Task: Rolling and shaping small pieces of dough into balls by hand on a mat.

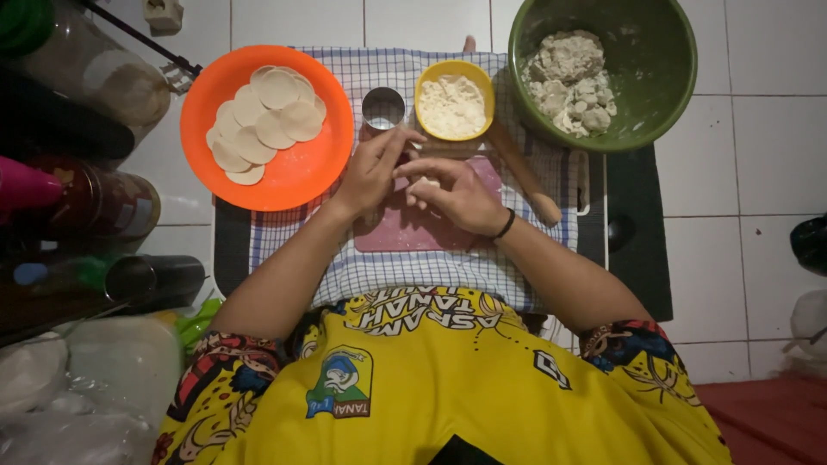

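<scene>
Two hands (422, 176) pinching dough piece (422, 182), pink board (413, 228), orange plate (301, 172) left

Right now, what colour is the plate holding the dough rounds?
Orange round plate, head view.

Small pale dough piece (424, 182) mostly covered by both hands, shape not readable. Pink board (405, 228) partly hidden under left hand (372, 170) and right hand (461, 196). Rolling pin (524, 176) overlapped at its upper end by yellow bowl (455, 99). Green basin (603, 73) cut off by the top edge. Bottles and jars (86, 198) at left dark, blurred, clipped by the edge. Clear plastic bags (77, 387) at lower left smeared, contents unreadable. Dark object (811, 243) at right edge cropped, kind unclear.
</scene>
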